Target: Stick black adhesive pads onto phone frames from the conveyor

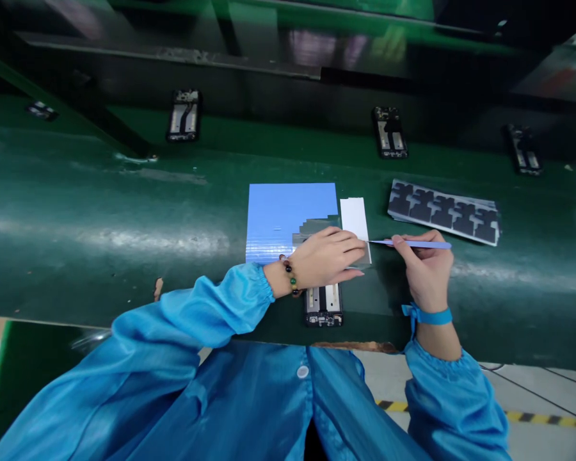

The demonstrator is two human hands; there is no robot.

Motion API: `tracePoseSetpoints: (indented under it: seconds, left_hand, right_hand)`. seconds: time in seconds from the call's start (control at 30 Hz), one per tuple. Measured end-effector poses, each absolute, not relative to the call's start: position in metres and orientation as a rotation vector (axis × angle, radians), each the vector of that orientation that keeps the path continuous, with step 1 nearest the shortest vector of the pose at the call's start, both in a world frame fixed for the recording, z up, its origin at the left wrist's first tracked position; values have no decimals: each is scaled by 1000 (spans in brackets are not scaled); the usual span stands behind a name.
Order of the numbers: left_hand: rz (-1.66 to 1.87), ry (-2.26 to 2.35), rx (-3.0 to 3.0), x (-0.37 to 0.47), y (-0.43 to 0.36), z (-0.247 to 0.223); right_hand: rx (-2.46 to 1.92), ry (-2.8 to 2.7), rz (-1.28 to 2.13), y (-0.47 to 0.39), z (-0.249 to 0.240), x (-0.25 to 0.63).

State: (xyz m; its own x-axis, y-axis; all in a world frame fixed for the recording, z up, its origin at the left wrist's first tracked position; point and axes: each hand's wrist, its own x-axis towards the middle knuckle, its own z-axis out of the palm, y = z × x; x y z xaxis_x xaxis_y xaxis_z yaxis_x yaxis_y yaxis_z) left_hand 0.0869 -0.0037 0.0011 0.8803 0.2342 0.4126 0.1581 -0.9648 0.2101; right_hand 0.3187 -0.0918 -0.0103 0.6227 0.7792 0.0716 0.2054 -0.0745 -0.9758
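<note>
My left hand (329, 257) lies palm down with its fingers stretched over the lower part of a white strip (354, 216) and some dark sheets (317, 225). Under these sheets is a blue sheet (288, 206). Purple-blue tweezers (422, 244) are pinched in my right hand (429, 266), their tip pointing left at the white strip's right edge, close to my left fingertips. Whether the tip grips anything is too small to tell. Just below my left hand, an opened phone (323, 307) rests near the bench's front edge, its upper end covered by the hand.
A stack of sheets with black cut-outs (444, 211) lies to the right. Along the back are opened phones, one at left (184, 115), one right of centre (390, 132), another far right (524, 150). A green post (100, 121) stands at left on the green bench (100, 211).
</note>
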Motion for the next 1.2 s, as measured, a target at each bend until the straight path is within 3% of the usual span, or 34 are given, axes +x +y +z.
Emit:
tracePoseSetpoints:
  seconds: [0.37,0.53,0.83,1.2]
  left_hand:
    - [501,331,2884,87,-4,-3]
    - [516,322,2866,87,-3,-2]
    - [590,131,2534,-6,-44,12]
    - [573,171,2580,-21,-70,1]
  right_hand:
    - [-1634,-819,643,-89,-7,316]
    - [-1441,-685,688,-99,3,316]
    - [-1515,-828,967,-200,17,213]
    - [-1593,-973,920,-206,8,200]
